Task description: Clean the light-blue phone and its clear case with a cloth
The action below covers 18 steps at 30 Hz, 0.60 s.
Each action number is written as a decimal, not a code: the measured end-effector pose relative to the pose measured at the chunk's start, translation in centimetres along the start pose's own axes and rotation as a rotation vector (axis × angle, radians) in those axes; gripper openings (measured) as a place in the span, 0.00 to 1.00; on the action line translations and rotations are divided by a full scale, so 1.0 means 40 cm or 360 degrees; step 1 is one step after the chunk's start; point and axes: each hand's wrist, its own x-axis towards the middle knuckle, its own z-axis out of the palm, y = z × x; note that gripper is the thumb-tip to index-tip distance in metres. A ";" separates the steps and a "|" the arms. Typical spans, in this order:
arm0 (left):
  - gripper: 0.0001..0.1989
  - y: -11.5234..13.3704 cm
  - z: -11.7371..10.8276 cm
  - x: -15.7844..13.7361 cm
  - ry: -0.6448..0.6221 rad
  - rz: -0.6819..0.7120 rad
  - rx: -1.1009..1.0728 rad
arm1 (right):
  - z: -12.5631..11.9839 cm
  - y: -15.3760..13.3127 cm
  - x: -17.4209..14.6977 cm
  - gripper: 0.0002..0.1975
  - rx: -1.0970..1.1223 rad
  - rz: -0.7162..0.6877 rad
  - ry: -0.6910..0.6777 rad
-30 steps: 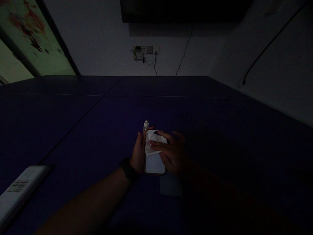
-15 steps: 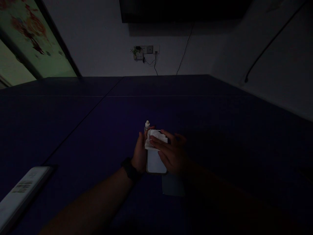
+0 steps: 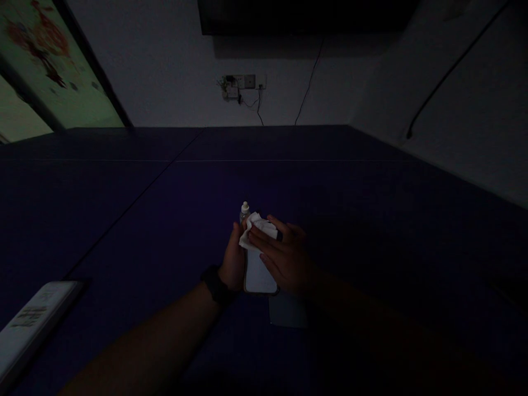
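Note:
A smartphone [image 3: 260, 275] with a pale, bright face rests in my left hand [image 3: 234, 258], whose thumb runs up along its left edge. Over the phone's upper end, my right hand [image 3: 286, 256] presses a crumpled white tissue [image 3: 254, 228] with its fingers. The tissue hides that end of the phone. Just beyond it stands a small clear bottle [image 3: 245, 210] with a white dropper-like cap, its lower part hidden. Below the phone, a dark flat rectangular object [image 3: 289, 311] lies on the purple surface; dim light hides its kind.
A white box-like object [image 3: 35, 322] with printed marks lies at the lower left of the purple surface [image 3: 136, 247]. Against the far wall are sockets [image 3: 247, 82] with cables. A dark screen [image 3: 305, 16] hangs above them, and a black cable [image 3: 454, 77] runs down the right wall.
The tissue has shifted slightly on the phone's upper end, its upper edge now raised, along with my right fingers. The whole view has moved a little; my left hand keeps its hold.

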 end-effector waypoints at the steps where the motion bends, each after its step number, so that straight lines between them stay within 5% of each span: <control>1: 0.24 0.000 -0.001 0.000 -0.0018 0.0031 0.0016 | -0.001 0.002 0.000 0.29 0.0026 -0.0039 -0.0014; 9: 0.23 -0.001 0.003 0.000 0.0011 0.0126 0.0013 | -0.004 0.003 -0.002 0.28 0.0000 -0.0043 0.0035; 18: 0.24 0.016 -0.027 0.014 0.0035 0.0065 -0.0085 | -0.006 0.004 -0.001 0.22 0.0163 -0.0534 0.0058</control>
